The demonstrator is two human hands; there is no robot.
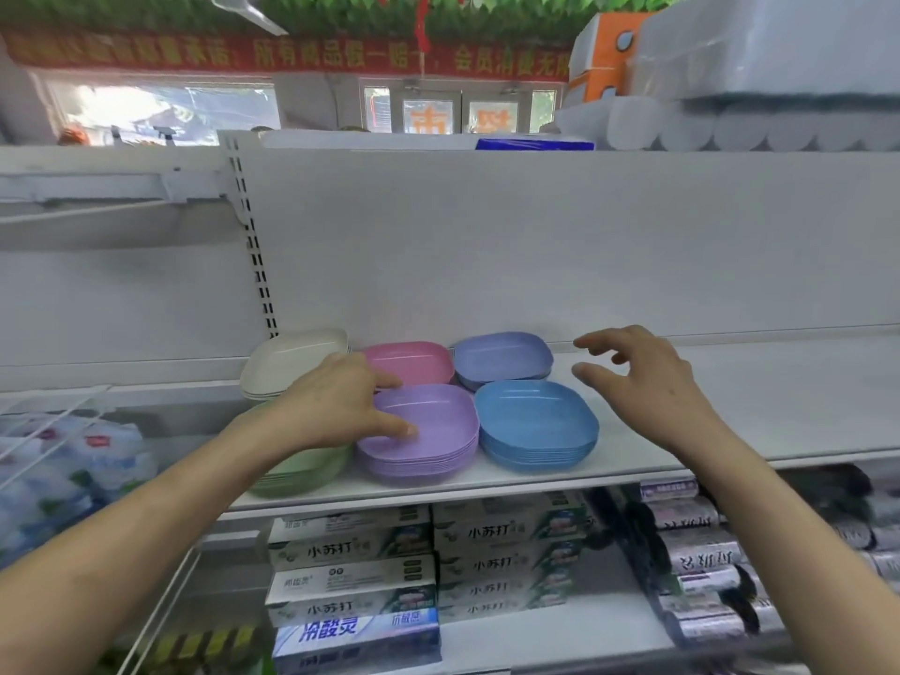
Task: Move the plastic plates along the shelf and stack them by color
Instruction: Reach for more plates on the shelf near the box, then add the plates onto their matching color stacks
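Several stacks of plastic plates sit at the left end of a white shelf. Back row: a cream stack, a pink stack, a periwinkle stack. Front row: a green stack mostly hidden under my left forearm, a lilac stack, a blue stack. My left hand rests over the lilac stack's left rim, thumb inside the top plate, fingers touching the pink stack. My right hand hovers open above the bare shelf, right of the blue stack, holding nothing.
The shelf's white back panel stands right behind the plates. Boxed toothpaste and dark wrapped rolls fill the shelf below. Bagged goods lie in a wire rack to the left. Paper rolls sit on the top shelf.
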